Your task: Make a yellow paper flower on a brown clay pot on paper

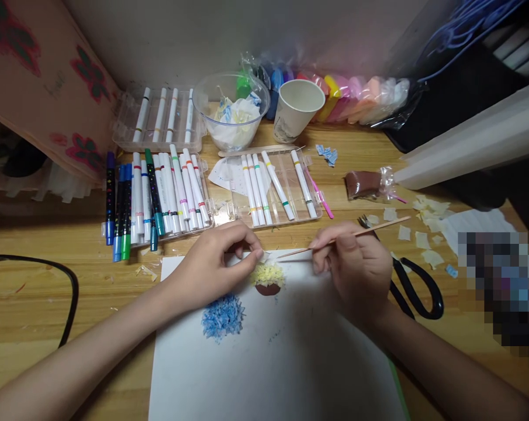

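Observation:
My right hand [356,269] is closed around a thin wooden stick [380,225], its pointed tip aimed left. My left hand [220,263] pinches a small pale piece of paper [266,255] just short of that tip. Below the fingertips, a cluster of yellow paper bits [268,273] is stuck on a white sheet [290,362], above a brown half-round piece [268,289]. A fluffy blue paper cluster [222,317] lies on the sheet beneath my left wrist. Black-handled scissors [415,286] lie beside my right hand, partly hidden by it.
Marker pens [168,193] in clear cases line the back, near a plastic bowl [231,111] of paper scraps, a paper cup [298,108] and bagged coloured clay [356,96]. A brown clay packet [364,184] and pale paper squares [422,240] lie right. A black cable [73,292] curves at left.

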Demonstrator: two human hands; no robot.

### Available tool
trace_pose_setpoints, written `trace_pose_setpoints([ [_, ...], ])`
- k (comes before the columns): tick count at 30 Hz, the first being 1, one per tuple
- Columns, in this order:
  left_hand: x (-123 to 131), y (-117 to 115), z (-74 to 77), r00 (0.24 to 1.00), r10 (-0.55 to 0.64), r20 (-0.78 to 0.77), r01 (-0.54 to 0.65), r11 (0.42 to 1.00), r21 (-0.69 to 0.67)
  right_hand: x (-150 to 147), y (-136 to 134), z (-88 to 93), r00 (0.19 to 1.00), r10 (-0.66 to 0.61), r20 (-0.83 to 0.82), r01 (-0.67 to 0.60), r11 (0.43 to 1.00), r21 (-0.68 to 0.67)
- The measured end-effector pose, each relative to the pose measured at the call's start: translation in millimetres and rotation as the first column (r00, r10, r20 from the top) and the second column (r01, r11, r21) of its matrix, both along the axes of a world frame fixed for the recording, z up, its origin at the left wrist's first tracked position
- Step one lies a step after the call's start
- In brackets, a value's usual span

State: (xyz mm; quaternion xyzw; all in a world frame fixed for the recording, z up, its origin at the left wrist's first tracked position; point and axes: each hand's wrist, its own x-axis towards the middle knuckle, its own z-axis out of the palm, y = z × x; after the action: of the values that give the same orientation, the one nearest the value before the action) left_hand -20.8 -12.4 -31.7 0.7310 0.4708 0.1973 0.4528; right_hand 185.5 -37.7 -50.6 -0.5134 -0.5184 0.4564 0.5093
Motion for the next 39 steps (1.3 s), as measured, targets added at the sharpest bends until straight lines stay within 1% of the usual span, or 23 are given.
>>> trace_pose_setpoints([
  [4, 3.0, -6.3, 11.4, 0.998, -0.05, 0.036, 0.051, 0.998, -0.032, 3.0, -1.8, 12.2, 0.992, -0.09, -0.085, 0.097, 0.992, 0.08],
  [6, 5.5, -14.5, 15.3, 0.995, -0.088, 0.044, 0.09, 0.995, -0.044, 5.5, -10.9, 14.5, 0.988, -0.1, -0.119, 0.108, 0.992, 0.062],
  [9, 8.5, -31.3, 15.7, 0.989, -0.146, -0.012, 0.146, 0.989, -0.017, 9.8, -31.6, 9.1, 0.979, -0.11, -0.174, 0.112, 0.994, 0.004],
  [11, 9.6, -42.5, 12.8, 0.984, -0.159, -0.077, 0.163, 0.986, 0.039, 12.3, -45.1, 2.5, 0.969, -0.118, -0.216, 0.116, 0.993, -0.022],
  [13, 10.5, -51.6, 8.9, 0.981, -0.139, -0.135, 0.155, 0.982, 0.112, 14.0, -55.4, -3.6, 0.963, -0.103, -0.247, 0.099, 0.995, -0.031],
  [15, 11.8, -57.8, 5.5, 0.979, -0.104, -0.174, 0.137, 0.973, 0.186, 14.6, -61.8, -7.8, 0.965, -0.053, -0.256, 0.051, 0.999, -0.015],
  [17, 13.7, -61.4, 3.1, 0.975, -0.075, -0.208, 0.128, 0.959, 0.254, 14.4, -64.9, -10.4, 0.972, 0.017, -0.235, -0.015, 1.0, 0.013],
  [19, 16.0, -63.1, 1.3, 0.97, -0.048, -0.239, 0.13, 0.93, 0.343, 13.8, -65.7, -11.9, 0.978, 0.073, -0.197, -0.069, 0.997, 0.029],
  [22, 19.0, -62.8, -0.7, 0.962, -0.007, -0.272, 0.141, 0.868, 0.476, 13.1, -65.3, -13.4, 0.981, 0.117, -0.152, -0.113, 0.993, 0.038],
  [24, 20.5, -61.1, -1.6, 0.957, 0.011, -0.289, 0.148, 0.842, 0.519, 13.0, -65.0, -14.4, 0.982, 0.14, -0.125, -0.135, 0.99, 0.048],
  [27, 22.3, -57.6, -2.2, 0.951, 0.028, -0.307, 0.152, 0.824, 0.545, 12.7, -65.3, -16.0, 0.981, 0.179, -0.07, -0.174, 0.982, 0.078],
  [31, 23.5, -54.5, -3.0, 0.951, 0.039, -0.307, 0.147, 0.815, 0.56, 12.1, -66.9, -17.5, 0.976, 0.216, 0.023, -0.217, 0.968, 0.128],
  [36, 23.0, -52.9, -4.3, 0.95, 0.034, -0.311, 0.153, 0.815, 0.558, 12.0, -68.2, -17.7, 0.963, 0.201, 0.179, -0.236, 0.951, 0.198],
  [39, 21.1, -50.6, -3.5, 0.957, 0.043, -0.287, 0.13, 0.821, 0.556, 12.0, -68.8, -17.9, 0.959, 0.192, 0.208, -0.236, 0.949, 0.21],
])
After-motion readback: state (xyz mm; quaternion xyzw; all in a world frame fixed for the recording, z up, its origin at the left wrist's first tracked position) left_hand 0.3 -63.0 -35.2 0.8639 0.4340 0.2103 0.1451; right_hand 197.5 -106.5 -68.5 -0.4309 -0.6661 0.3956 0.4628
